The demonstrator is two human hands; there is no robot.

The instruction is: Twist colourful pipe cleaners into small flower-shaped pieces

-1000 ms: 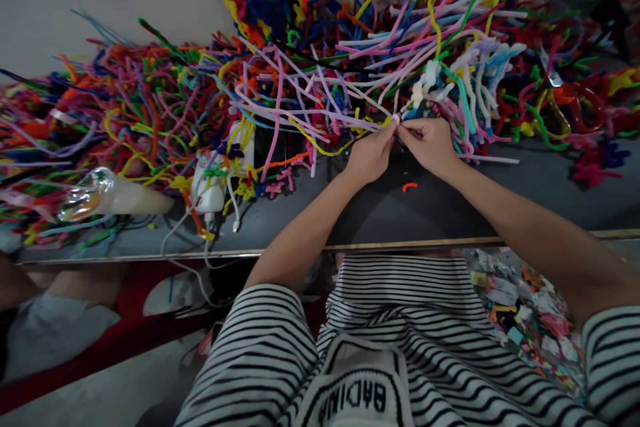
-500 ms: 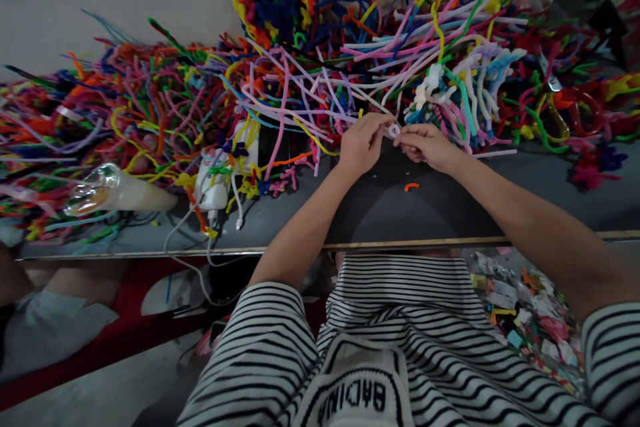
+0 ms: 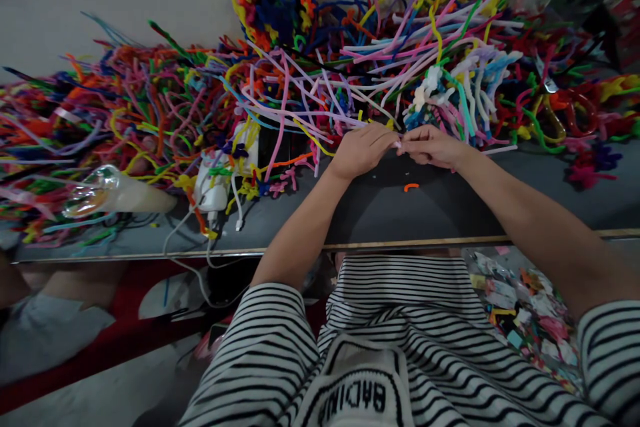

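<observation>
My left hand [image 3: 364, 149] and my right hand [image 3: 433, 146] meet above the dark table, fingertips pinched together. Between them is a small piece of pale lilac pipe cleaner [image 3: 398, 145], mostly covered by my fingers. Both hands are closed on it. Right behind them spreads a heap of loose pipe cleaners [image 3: 320, 93] in many colours. White and blue pipe-cleaner pieces [image 3: 483, 73] stand just beyond my right hand. A short bent orange piece [image 3: 411, 187] lies on the table in front of my hands.
Grey table [image 3: 450, 213] with a pale front edge. At left lie a white charger [image 3: 213, 190] with cables and a tapered whitish object [image 3: 145, 199]. Scissors [image 3: 555, 113] rest among pipe cleaners at right. Scraps [image 3: 535, 307] litter the floor. Another person's leg [image 3: 55, 320] shows at lower left.
My hands have come down slightly toward me and closer together. The lilac loop seen between them before is now mostly covered by my fingers.
</observation>
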